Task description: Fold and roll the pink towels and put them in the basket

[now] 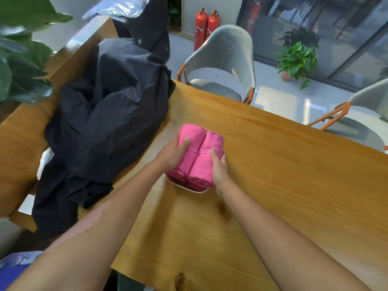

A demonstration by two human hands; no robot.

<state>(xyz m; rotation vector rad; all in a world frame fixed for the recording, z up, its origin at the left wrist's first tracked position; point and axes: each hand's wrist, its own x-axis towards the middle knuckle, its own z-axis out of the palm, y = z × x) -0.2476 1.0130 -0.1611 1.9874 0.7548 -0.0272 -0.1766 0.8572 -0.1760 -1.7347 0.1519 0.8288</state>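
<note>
Two bare forearms are being stretched up from the bottom edge of the frame over the wooden counter [273, 164], converging at the middle. The left hand [175, 153] is being curled round the outer side of the left pink towel roll [190, 148], its thumb being pressed on top of the roll. The right hand [219, 168] is being wrapped round the outer side of the right pink towel roll [206, 164], thumb being laid along its top. The two rolls are being kept side by side, touching each other along their length, and are being seated in a shallow white basket [184, 186], of which only a thin rim is being shown at the lower end and a sliver at the upper end. The basket is being carried by the counter near the centre of the frame.

Just left of the towels a heap of dark clothing [105, 106] is being spread over the counter's left part. Green leaves [19, 59] are being seen at the upper left. Across the counter, in the upper middle, a grey chair [228, 59] is being shown, with a second chair [361, 118] at the right edge. Two red fire extinguishers [206, 26] are being stood on the floor at the top centre, and a potted plant [298, 59] is being shown at the upper right
</note>
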